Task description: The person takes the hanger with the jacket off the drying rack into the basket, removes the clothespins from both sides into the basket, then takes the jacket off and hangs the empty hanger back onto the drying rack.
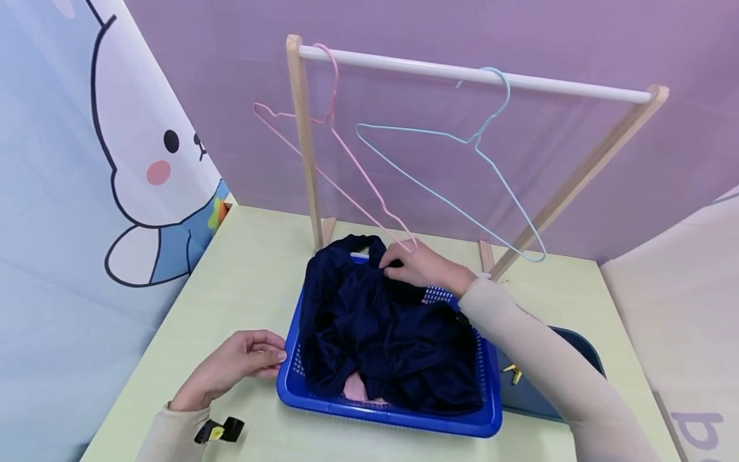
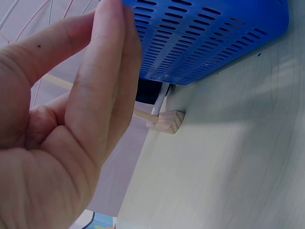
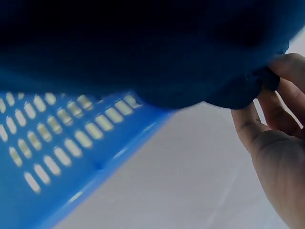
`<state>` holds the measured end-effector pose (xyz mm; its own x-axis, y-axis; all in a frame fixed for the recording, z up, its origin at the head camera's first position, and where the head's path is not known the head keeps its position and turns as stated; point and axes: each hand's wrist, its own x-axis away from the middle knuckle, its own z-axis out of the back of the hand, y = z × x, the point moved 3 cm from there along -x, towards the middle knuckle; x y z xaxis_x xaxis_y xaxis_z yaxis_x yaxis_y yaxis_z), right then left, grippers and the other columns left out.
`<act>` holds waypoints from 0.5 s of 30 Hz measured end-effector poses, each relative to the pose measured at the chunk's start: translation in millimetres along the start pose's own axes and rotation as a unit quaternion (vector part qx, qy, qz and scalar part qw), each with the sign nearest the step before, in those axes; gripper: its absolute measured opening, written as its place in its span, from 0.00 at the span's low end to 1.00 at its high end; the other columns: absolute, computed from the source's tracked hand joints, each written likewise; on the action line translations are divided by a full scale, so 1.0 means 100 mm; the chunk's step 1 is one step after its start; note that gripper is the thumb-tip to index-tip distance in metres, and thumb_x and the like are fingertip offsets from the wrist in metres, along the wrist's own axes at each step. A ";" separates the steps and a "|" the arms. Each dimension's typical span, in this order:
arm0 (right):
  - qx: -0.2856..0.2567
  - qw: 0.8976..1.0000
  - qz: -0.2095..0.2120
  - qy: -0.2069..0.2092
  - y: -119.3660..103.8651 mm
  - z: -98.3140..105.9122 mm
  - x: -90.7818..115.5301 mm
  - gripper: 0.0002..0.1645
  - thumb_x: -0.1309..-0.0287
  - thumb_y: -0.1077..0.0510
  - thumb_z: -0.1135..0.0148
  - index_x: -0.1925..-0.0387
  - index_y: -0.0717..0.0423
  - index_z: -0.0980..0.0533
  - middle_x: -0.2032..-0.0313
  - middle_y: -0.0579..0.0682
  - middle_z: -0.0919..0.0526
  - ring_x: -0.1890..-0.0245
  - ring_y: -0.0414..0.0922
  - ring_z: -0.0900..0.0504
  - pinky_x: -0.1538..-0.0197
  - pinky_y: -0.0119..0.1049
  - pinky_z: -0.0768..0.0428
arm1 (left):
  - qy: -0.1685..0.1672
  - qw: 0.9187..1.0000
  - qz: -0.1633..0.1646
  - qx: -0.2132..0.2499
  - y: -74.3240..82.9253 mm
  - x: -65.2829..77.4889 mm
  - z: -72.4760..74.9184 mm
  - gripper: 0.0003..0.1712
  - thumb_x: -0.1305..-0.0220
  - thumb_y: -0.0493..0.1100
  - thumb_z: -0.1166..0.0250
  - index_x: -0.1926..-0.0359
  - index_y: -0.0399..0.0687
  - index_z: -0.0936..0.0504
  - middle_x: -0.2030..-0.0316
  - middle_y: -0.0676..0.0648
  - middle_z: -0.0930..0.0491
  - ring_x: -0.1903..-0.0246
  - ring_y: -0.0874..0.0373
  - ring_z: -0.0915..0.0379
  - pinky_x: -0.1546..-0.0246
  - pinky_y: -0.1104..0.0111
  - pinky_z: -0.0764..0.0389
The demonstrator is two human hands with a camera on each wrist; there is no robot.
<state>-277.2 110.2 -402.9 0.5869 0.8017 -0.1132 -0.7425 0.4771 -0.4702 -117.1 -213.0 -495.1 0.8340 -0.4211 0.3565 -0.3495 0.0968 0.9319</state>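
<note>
A navy garment lies bunched in a blue plastic basket, and a scrap of pink cloth shows beneath it. At the basket's far side my right hand pinches a fold of the garment between thumb and fingers. In the right wrist view the dark garment fills the upper part, with the right hand gripping its edge. My left hand is at the basket's left rim, its fingertips against or very close to the side. The left wrist view shows the left hand's fingers fairly straight.
Behind the basket stands a rack with a white rail and wooden posts. A pink hanger and a light-blue hanger hang from it. To the right, partly under the right forearm, a dark tray holds yellow clips.
</note>
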 end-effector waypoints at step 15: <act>0.071 0.976 0.126 -0.161 -0.77 -0.24 0.64 0.07 0.37 0.67 0.37 0.70 0.55 0.18 0.69 0.43 0.19 0.67 0.36 0.22 0.61 0.26 0.22 | -0.001 1.000 -0.007 0.001 -0.01 0.00 0.00 0.17 0.31 0.36 0.35 0.51 0.24 0.25 0.62 0.39 0.16 0.62 0.51 0.16 0.55 0.52 0.17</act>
<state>-174.3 115.7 -395.0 0.2652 0.9606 0.0827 -0.9005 0.2774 -0.3349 -116.7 -212.8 -495.9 0.8385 -0.4239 0.3424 -0.3381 0.0882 0.9370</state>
